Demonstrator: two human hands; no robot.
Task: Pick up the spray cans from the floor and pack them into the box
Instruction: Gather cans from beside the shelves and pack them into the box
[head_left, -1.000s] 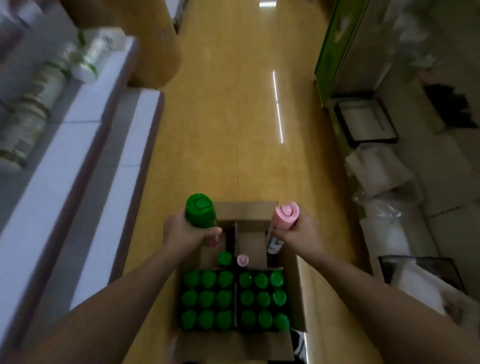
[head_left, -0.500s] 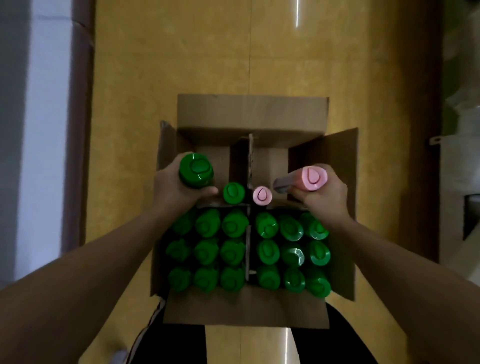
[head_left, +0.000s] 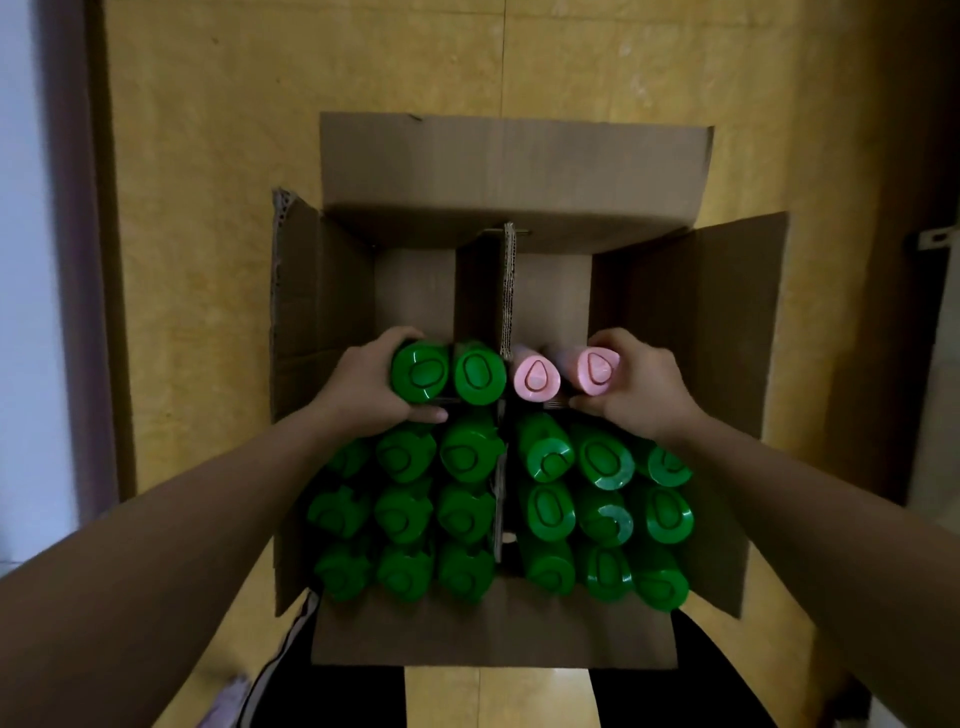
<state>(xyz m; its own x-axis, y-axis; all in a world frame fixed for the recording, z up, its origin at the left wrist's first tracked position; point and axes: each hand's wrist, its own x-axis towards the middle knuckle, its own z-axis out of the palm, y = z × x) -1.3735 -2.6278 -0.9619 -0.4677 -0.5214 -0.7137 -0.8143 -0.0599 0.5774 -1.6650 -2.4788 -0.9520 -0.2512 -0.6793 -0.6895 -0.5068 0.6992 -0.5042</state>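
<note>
Green can (head_left: 420, 372) clasped in left hand (head_left: 363, 391), pink can (head_left: 597, 366) (apparently) in right hand (head_left: 638, 389).

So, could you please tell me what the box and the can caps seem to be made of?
Box: matte brown corrugated cardboard; fluting shows on the cut edge of the centre divider. Green caps: probably moulded plastic, glossy, with bright highlights on their rims. Pink caps: likely the same plastic, a softer sheen.
</note>
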